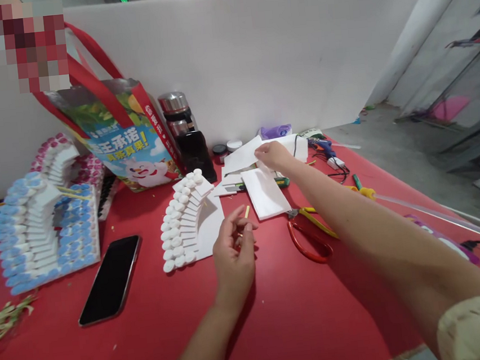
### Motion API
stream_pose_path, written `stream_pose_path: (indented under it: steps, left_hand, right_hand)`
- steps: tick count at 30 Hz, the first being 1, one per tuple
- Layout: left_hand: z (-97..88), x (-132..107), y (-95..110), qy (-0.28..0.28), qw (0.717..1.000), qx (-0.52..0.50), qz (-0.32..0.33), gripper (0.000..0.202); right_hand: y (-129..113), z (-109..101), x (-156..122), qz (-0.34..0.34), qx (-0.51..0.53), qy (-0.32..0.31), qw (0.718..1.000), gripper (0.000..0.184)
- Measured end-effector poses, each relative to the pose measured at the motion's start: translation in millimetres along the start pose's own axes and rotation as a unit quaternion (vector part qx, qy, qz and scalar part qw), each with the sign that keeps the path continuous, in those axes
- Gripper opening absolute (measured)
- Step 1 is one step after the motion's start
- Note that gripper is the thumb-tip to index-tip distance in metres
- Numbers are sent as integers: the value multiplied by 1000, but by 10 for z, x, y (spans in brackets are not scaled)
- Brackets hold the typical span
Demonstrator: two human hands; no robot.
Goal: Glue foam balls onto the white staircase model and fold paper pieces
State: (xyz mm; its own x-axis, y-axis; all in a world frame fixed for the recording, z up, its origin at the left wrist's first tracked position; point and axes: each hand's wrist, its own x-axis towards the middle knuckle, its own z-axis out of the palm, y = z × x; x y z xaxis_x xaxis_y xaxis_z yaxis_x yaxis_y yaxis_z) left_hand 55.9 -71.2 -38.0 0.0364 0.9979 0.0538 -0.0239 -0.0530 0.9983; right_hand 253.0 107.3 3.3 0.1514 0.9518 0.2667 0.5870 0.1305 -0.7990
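1. Right hand — pinching white sheet by its right end.
2. Left hand — curled around yellow stick.
3. Said white sheet: over desk, beyond left hand, long axis slanting crosswise; right hand nearer.

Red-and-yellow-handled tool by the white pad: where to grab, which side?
Probably the red handle, from the near side: its wide loop faces the wearer, in plain view, while the metal head points away, by the white pad. The yellow handle is partly hidden by the right forearm.
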Motion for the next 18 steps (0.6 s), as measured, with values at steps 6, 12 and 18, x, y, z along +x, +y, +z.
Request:
stream_pose_path:
  steps: [6, 12, 18]
  left_hand:
    - [-49, 32, 57, 87, 982, 80, 147, 43]
    - [14, -44, 338, -32, 964, 124, 233, 97]
    - [22, 22, 379, -144, 984, -99, -31, 44]
  right_hand:
    - [-500, -326, -483, -110, 68, 137, 982, 15]
    - [-907, -554, -1456, -98, 219, 35, 970, 5]
    - [-678, -293, -1572, -98, 296, -103, 945, 24]
